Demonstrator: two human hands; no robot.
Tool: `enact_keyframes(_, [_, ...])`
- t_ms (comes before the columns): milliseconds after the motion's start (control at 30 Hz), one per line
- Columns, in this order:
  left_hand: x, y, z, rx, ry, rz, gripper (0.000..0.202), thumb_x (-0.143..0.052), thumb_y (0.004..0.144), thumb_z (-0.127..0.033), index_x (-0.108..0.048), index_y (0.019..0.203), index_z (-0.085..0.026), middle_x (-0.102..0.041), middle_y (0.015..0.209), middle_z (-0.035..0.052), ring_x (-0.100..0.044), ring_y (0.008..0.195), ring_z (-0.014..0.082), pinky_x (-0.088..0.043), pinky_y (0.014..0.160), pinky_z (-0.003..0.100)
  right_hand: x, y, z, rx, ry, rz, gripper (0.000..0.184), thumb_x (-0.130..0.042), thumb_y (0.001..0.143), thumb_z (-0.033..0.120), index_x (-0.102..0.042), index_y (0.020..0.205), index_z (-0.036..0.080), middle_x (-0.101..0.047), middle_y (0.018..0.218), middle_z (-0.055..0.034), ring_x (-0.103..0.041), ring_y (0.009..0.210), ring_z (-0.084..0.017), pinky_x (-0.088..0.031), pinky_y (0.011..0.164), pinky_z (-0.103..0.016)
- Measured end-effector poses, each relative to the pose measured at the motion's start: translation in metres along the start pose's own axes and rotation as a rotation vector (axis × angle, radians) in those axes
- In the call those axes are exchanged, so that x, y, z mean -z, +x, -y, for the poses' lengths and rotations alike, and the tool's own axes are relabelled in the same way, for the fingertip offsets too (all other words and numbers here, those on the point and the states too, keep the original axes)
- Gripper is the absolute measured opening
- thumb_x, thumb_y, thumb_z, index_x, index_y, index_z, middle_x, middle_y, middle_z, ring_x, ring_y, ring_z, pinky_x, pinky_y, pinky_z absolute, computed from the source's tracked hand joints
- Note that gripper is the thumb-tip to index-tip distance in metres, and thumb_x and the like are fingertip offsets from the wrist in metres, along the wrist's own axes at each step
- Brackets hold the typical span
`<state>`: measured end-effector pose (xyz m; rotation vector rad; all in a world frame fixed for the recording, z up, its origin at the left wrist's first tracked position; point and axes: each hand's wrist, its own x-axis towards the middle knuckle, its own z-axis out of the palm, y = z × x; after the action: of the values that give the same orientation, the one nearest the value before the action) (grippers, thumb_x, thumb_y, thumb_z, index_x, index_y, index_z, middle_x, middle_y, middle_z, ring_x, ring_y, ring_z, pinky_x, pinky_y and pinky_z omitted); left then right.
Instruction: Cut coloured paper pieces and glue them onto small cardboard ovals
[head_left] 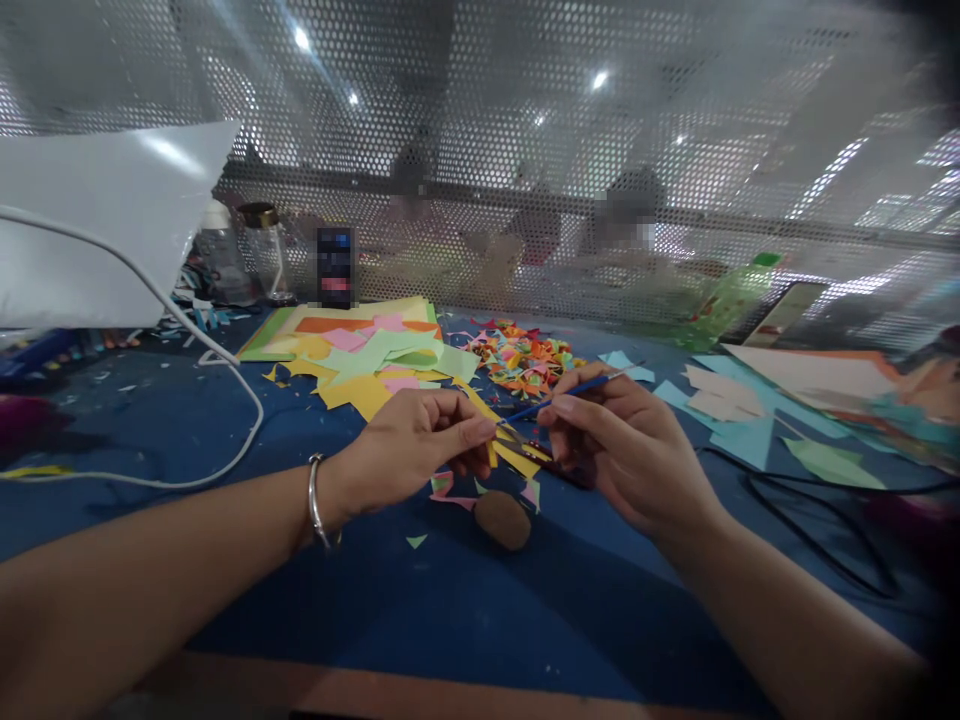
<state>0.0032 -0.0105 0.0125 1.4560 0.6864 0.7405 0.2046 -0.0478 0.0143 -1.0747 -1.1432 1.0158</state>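
My right hand [630, 445] pinches a thin blue stick [525, 411] with a fine pointed end toward the upper right. Its other end meets the fingertips of my left hand [431, 445], which are pressed together; what they hold is too small to tell. A bit of yellow paper [493, 456] shows right by those fingertips. Under and between my hands lie scissors [551, 463] with dark handles, partly hidden by my right hand. Closer to me sits a brown, rounded, flat piece [502, 520], with small pink and green paper scraps around it.
Coloured paper sheets [360, 385] lie behind my left hand, beside a pile of small folded paper bits [525, 355]. More paper [750, 420] and a black cable [814, 540] are on the right. A white cable [251, 420] loops at left. A phone and bottles stand along the perforated screen.
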Motion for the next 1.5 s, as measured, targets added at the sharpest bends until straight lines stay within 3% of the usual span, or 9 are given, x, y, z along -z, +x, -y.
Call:
enact_keyframes(167, [0.003, -0.001, 0.001, -0.102, 0.275, 0.017, 0.024, -0.058, 0.09, -0.035, -0.061, 0.073, -0.017, -0.063, 0.066, 0.0004, -0.058, 0.059, 0.0097, -0.046, 0.056, 0.02, 0.001, 0.001, -0.001, -0.008, -0.026, 0.02, 0.032, -0.078, 0.072, 0.043, -0.056, 0.078, 0.02, -0.063, 0.063, 0.002, -0.052, 0.041, -0.009, -0.034, 0.034, -0.019])
enact_keyframes(267, [0.005, -0.001, 0.0, -0.118, 0.325, 0.035, 0.023, -0.057, 0.091, -0.033, -0.061, 0.075, -0.018, -0.064, 0.067, 0.0005, -0.058, 0.06, 0.01, -0.046, 0.057, 0.021, 0.003, 0.0, -0.003, -0.027, -0.08, 0.048, 0.033, -0.077, 0.075, 0.046, -0.057, 0.074, 0.019, -0.061, 0.059, 0.0016, -0.051, 0.04, -0.008, -0.031, 0.034, -0.019])
enact_keyframes(567, [0.011, 0.005, 0.003, 0.012, 0.06, 0.07, 0.02, -0.07, 0.083, -0.031, -0.063, 0.073, -0.014, -0.069, 0.066, 0.0022, -0.062, 0.057, 0.0091, -0.048, 0.058, 0.021, 0.008, 0.0, -0.005, -0.043, -0.191, 0.146, 0.039, -0.074, 0.078, 0.048, -0.061, 0.06, 0.016, -0.059, 0.055, 0.0009, -0.049, 0.039, -0.007, -0.034, 0.035, -0.019])
enact_keyframes(867, [0.009, 0.005, 0.002, 0.122, -0.086, 0.099, 0.029, -0.084, 0.07, -0.032, -0.064, 0.074, -0.011, -0.07, 0.063, 0.003, -0.06, 0.054, 0.0074, -0.046, 0.054, 0.019, 0.012, -0.001, -0.008, -0.003, -0.181, 0.233, 0.036, -0.071, 0.083, 0.047, -0.061, 0.066, 0.017, -0.061, 0.056, 0.0017, -0.051, 0.041, -0.006, -0.039, 0.039, -0.017])
enact_keyframes(1233, [0.013, 0.004, 0.002, 0.179, -0.193, 0.148, 0.031, -0.086, 0.065, -0.026, -0.061, 0.074, -0.011, -0.067, 0.061, 0.0018, -0.061, 0.054, 0.009, -0.045, 0.051, 0.02, 0.013, -0.001, -0.009, 0.045, -0.22, 0.309, 0.032, -0.071, 0.086, 0.044, -0.062, 0.07, 0.017, -0.062, 0.059, 0.0019, -0.052, 0.043, -0.005, -0.04, 0.041, -0.015])
enact_keyframes(1500, [0.013, 0.002, 0.002, -0.007, -0.153, 0.196, 0.031, -0.082, 0.072, -0.022, -0.06, 0.092, -0.015, -0.071, 0.07, 0.0018, -0.065, 0.059, 0.0104, -0.046, 0.052, 0.02, 0.016, 0.001, -0.009, 0.034, -0.175, 0.307, 0.03, -0.07, 0.087, 0.041, -0.063, 0.071, 0.016, -0.063, 0.059, 0.0018, -0.052, 0.042, -0.004, -0.04, 0.04, -0.013])
